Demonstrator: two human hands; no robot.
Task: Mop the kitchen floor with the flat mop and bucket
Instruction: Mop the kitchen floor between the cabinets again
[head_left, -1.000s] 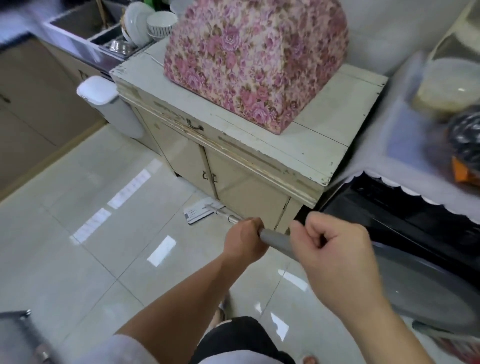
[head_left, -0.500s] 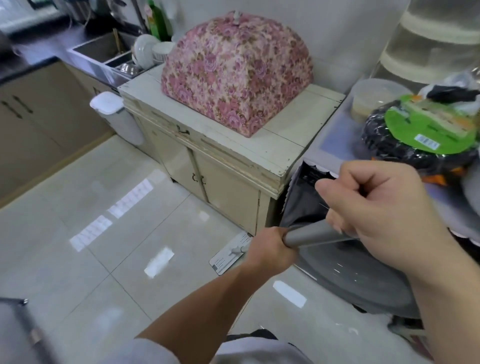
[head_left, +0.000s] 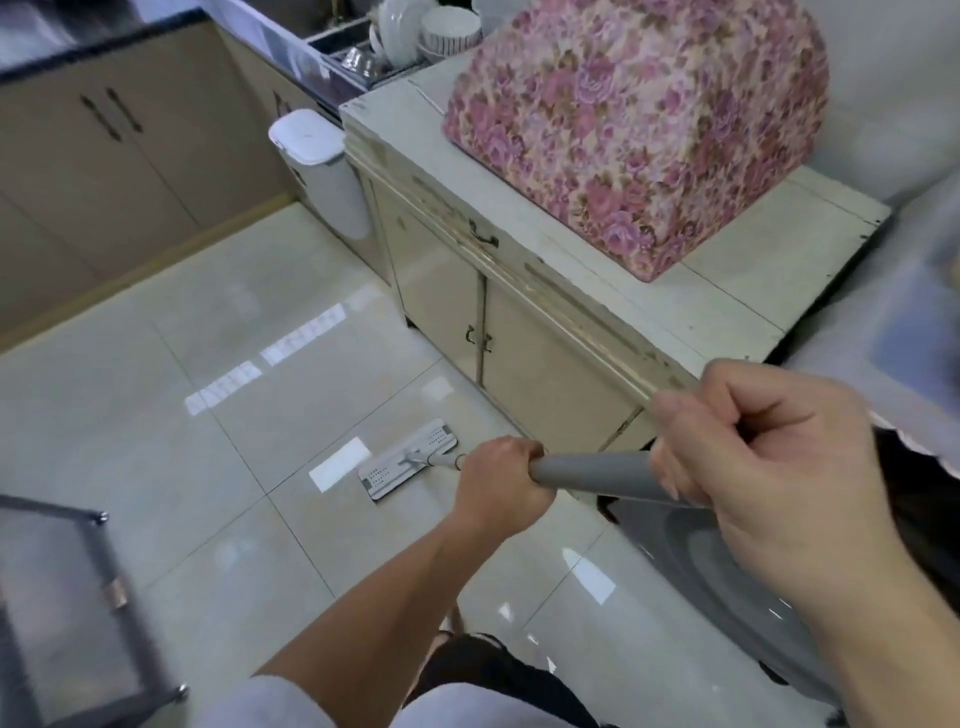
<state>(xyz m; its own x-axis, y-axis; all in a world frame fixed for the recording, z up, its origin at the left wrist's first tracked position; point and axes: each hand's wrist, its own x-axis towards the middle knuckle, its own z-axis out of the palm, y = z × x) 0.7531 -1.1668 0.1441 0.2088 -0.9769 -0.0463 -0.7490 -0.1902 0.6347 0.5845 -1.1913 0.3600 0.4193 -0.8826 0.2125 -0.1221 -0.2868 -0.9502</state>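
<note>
Head view, mop head (head_left: 408, 460) just beyond left hand (head_left: 500, 480)

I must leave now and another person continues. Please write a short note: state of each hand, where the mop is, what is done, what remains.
Left hand grips the grey mop handle lower down; right hand grips its upper end.
Mop head lies flat on the tiled floor, in front of the cream cabinet.
No bucket in view.
Done: cannot tell which tiles are mopped.
Left: keep mopping along the cabinet and the open floor.
</note>
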